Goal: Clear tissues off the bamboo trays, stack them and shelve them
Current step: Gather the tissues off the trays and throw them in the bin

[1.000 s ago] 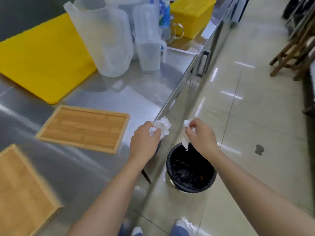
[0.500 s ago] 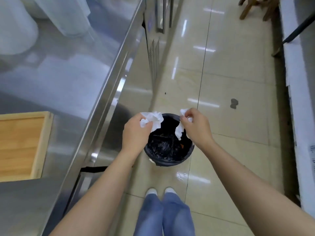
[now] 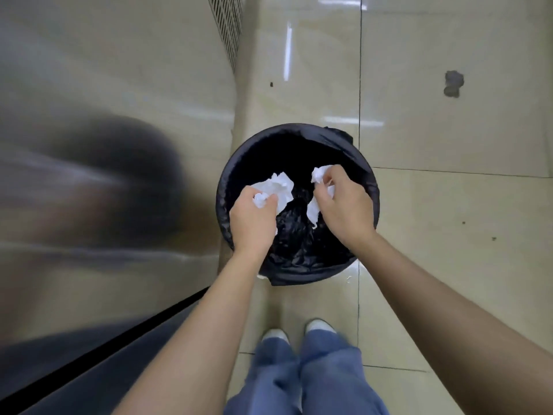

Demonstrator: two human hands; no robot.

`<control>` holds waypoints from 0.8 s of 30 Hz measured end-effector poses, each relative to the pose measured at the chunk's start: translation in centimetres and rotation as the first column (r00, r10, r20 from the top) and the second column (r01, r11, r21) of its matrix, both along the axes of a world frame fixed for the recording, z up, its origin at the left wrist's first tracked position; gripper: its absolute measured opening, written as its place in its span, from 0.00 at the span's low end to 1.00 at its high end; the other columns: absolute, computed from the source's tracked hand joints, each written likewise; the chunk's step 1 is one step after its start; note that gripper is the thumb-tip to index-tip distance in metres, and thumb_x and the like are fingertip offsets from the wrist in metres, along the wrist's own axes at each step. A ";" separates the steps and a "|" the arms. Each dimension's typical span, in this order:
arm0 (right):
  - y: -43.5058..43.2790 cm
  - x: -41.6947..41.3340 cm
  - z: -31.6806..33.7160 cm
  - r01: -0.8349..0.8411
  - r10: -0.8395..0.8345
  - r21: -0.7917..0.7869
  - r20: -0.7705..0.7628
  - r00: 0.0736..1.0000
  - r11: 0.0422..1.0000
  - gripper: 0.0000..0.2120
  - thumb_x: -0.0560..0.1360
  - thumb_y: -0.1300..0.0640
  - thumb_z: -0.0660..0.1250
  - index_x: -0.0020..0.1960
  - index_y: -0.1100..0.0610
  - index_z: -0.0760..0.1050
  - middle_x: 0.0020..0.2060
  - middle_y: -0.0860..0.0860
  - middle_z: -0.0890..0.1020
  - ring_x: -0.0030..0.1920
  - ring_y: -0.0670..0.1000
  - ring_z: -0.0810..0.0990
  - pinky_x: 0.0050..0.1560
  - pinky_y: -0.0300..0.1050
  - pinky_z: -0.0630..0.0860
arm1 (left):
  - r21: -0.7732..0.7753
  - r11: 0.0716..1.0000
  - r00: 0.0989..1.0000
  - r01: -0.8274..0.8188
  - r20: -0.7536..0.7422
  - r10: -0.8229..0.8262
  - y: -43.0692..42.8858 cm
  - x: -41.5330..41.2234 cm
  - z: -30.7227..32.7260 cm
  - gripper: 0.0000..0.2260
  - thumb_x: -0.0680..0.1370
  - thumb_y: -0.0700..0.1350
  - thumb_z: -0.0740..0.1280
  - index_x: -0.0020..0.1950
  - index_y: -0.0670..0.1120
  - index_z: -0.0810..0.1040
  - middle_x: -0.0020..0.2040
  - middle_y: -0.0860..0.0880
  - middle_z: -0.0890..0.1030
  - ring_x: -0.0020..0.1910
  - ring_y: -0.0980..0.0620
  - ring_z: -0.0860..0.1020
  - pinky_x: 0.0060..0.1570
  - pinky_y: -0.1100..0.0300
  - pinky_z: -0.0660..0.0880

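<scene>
Both hands are held over a round bin (image 3: pixel 363 175) lined with a black bag, standing at the centre of the frame on a glossy tiled floor (image 3: pixel 449 130). The left hand (image 3: pixel 254 223) grips a crumpled white tissue (image 3: pixel 279 187); the right hand (image 3: pixel 344 205) grips a second tissue (image 3: pixel 314 209), part of it hanging below the fingers. A reflective steel cabinet front (image 3: pixel 104 85) fills the left of the frame. At bottom centre are blue trouser legs (image 3: pixel 305 378) and pale shoe tips. A dark floor mark (image 3: pixel 453 83) lies upper right.
</scene>
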State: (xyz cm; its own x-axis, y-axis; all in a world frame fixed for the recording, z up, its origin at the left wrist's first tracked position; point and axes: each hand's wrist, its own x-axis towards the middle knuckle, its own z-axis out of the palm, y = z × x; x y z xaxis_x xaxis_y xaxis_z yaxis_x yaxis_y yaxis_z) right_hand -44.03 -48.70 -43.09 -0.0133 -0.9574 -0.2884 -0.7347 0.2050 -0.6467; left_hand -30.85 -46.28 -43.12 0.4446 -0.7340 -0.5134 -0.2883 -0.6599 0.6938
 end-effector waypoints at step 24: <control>-0.2 -0.6 9.0 -0.443 0.472 0.165 -0.353 0.808 0.881 0.36 0.74 0.36 0.55 0.75 0.46 0.43 0.76 0.53 0.56 0.74 0.54 0.58 0.71 0.52 0.58 | 0.344 0.687 0.576 0.640 0.377 -0.726 0.4 3.0 9.1 0.30 0.77 0.60 0.58 0.76 0.54 0.53 0.78 0.44 0.54 0.77 0.46 0.52 0.75 0.48 0.48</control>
State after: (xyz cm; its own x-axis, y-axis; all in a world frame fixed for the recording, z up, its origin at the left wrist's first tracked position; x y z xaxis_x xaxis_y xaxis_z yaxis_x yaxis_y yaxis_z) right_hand -44.62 -48.87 -34.11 0.3010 -0.8567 -0.4190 -0.9360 -0.1811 -0.3019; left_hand -27.82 -45.88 -33.97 0.0469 -0.8488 -0.5266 -0.9413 -0.2140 0.2610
